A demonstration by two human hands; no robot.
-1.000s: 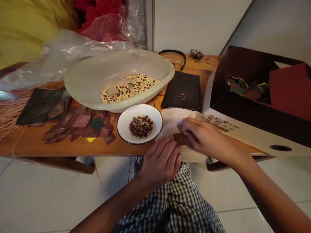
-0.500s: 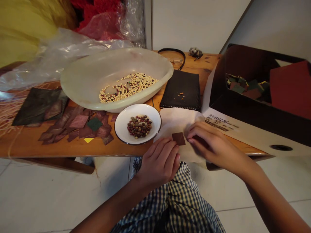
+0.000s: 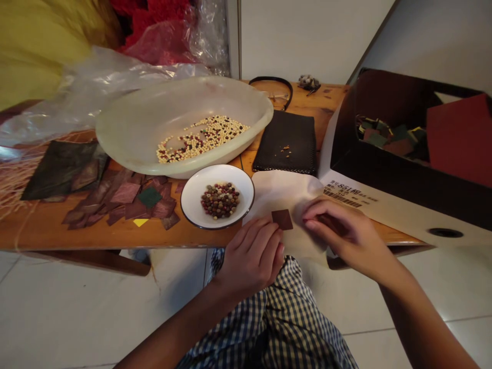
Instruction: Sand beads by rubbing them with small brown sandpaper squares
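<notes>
A small brown square piece (image 3: 282, 219) lies on a pale cloth (image 3: 282, 195) at the front edge of the wooden table (image 3: 49, 228). My left hand (image 3: 251, 256) rests at the table edge, fingers curled, fingertips touching the square's near corner. My right hand (image 3: 344, 233) lies just right of the square with its fingers loosely bent; a dark bit shows under them, and I cannot make out what it is. A small white bowl (image 3: 217, 197) of dark and mixed beads sits to the left of the cloth.
A large pale basin (image 3: 180, 123) holds cream and dark beads behind the bowl. Dark red and green cut squares (image 3: 123, 197) are strewn at left. A black pouch (image 3: 288, 141) lies behind the cloth. A dark box (image 3: 407, 154) with coloured pieces stands right. Plastic bags lie at back left.
My right hand let go of the brown square and drew away to the right; the square now lies flat on the cloth. My left hand barely moved.
</notes>
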